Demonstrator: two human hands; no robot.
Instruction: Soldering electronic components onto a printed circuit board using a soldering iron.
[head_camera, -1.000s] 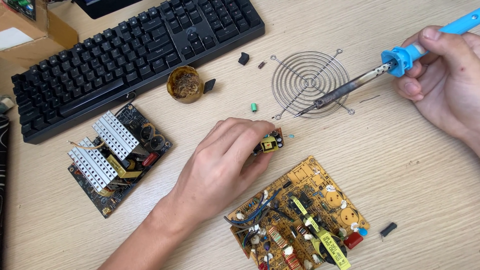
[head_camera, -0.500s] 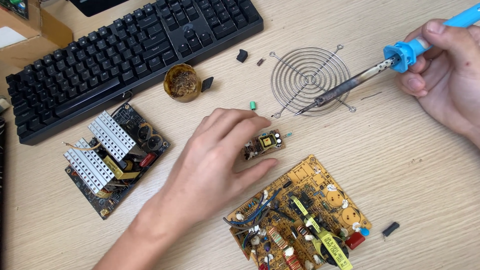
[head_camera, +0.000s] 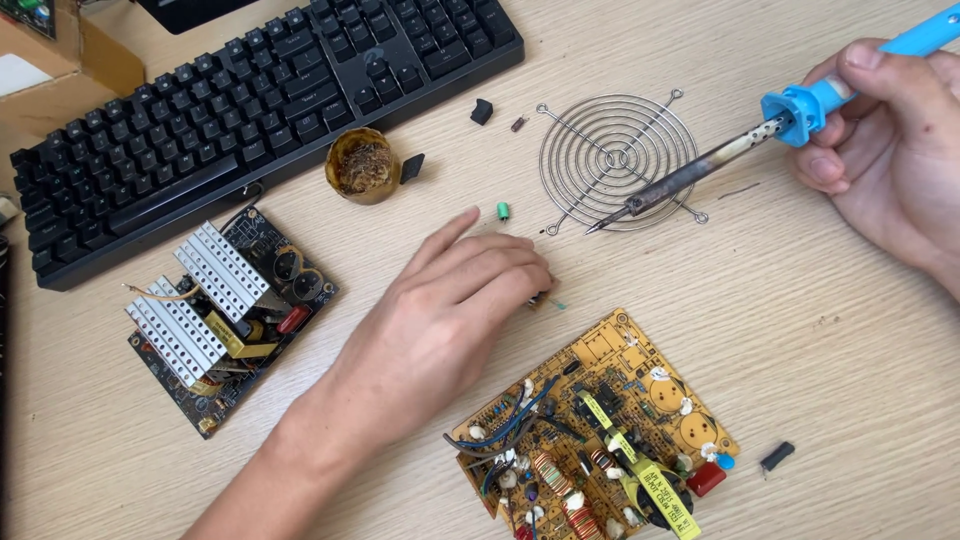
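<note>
Head camera: the left hand (head_camera: 450, 300) lies palm down on the wooden table (head_camera: 820, 330), fingers curled over a small component (head_camera: 541, 297) of which only an edge shows at the fingertips — whether it is pinched or merely covered cannot be told. It sits just above the yellow circuit board (head_camera: 600, 430) and below a small green part (head_camera: 503, 211). The right hand (head_camera: 890, 150) is closed around the blue handle of a soldering iron (head_camera: 720, 160), whose dark tip points down-left over the lower rim of a round wire fan guard (head_camera: 615, 160). To the left lie a dark circuit board with two finned heat sinks (head_camera: 225, 310), a round tin of brownish tip cleaner (head_camera: 363, 166) and a black keyboard (head_camera: 250, 110) — all well apart from the hands. A small black part (head_camera: 777, 457) lies right of the yellow board.
</note>
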